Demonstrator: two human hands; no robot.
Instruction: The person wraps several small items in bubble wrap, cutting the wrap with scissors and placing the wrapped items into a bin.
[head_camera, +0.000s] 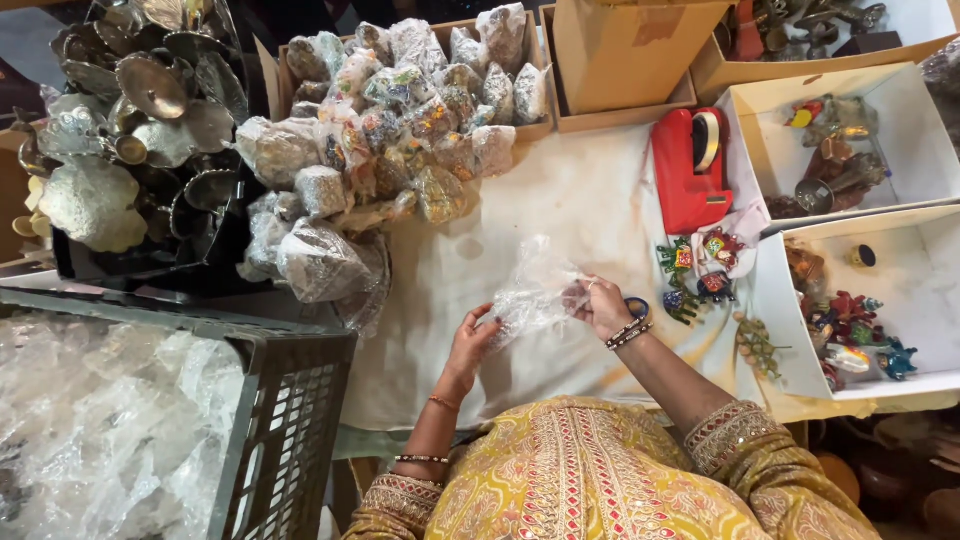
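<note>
Head view, looking straight down on a work surface covered with a white cloth (590, 210).

Left hand (472, 340) and right hand (600, 303) both pinch a crumpled clear plastic bag (535, 290), held up between them over the middle of the cloth, near its front edge. Left fingers are closed on the bag's lower left part, right fingers on its right side. What is inside the bag cannot be made out.

Just right of the right hand, small painted ornaments (695, 270) lie loose on the cloth. A red tape dispenser (688, 170) sits behind them, toward the far right of the cloth.

At the right edge, two white cardboard trays: the nearer tray (775, 330) holds more coloured ornaments, the farther tray (750, 130) a few metal pieces.

Along the far edge, a heap of wrapped packets (385, 120) spills from a brown box (545, 128) down onto the cloth's far left corner. Beside it stands a plain cardboard box (625, 50).

Off the left edge, a dark plastic crate (290, 420) is filled with clear bags; behind it sits a pile of silver metal dishes (140, 110).
</note>
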